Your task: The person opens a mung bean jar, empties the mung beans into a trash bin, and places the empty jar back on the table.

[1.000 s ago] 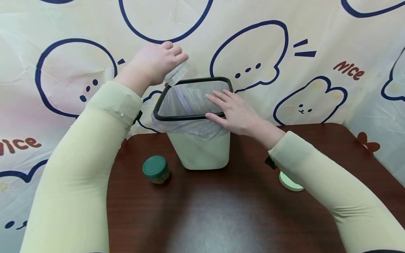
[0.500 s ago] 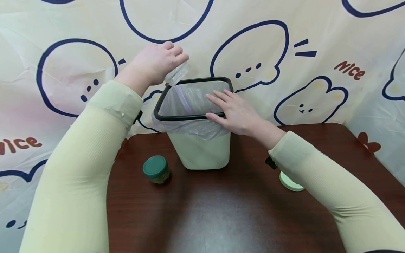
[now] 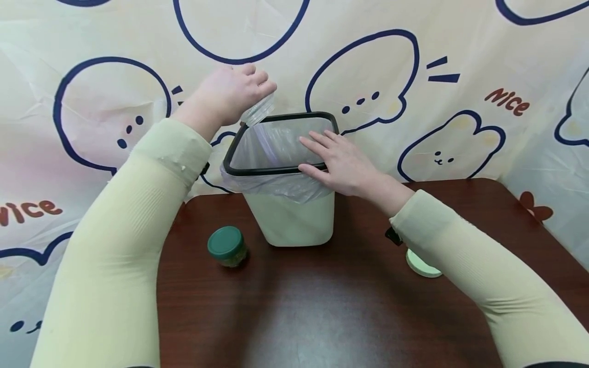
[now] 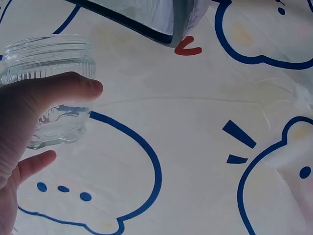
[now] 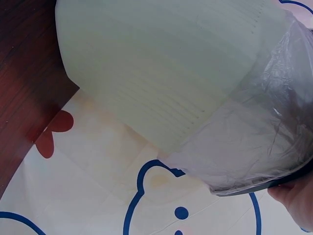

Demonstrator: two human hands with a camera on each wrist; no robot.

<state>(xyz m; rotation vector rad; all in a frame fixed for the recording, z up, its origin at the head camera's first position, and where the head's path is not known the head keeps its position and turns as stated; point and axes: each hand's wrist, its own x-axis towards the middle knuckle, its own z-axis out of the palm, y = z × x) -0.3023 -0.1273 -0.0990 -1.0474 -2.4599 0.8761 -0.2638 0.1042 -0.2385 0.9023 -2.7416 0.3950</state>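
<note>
the left hand point(image 3: 232, 94) grips a clear ribbed glass jar point(image 3: 258, 111), tilted mouth-down beneath its fingers; likely slippery, breakable, best held round the body. the right hand point(image 3: 342, 164) rests straight fingers on a black-rimmed, pale-green plastic bin point(image 3: 299, 220).

A clear, ribbed glass jar point(image 3: 257, 112), threaded neck uncovered, tilts mouth-down at the left edge of a pale green bin point(image 3: 299, 222). The bin stands upright, a translucent bag point(image 3: 287, 188) lining it and hanging below its black rim.
</note>
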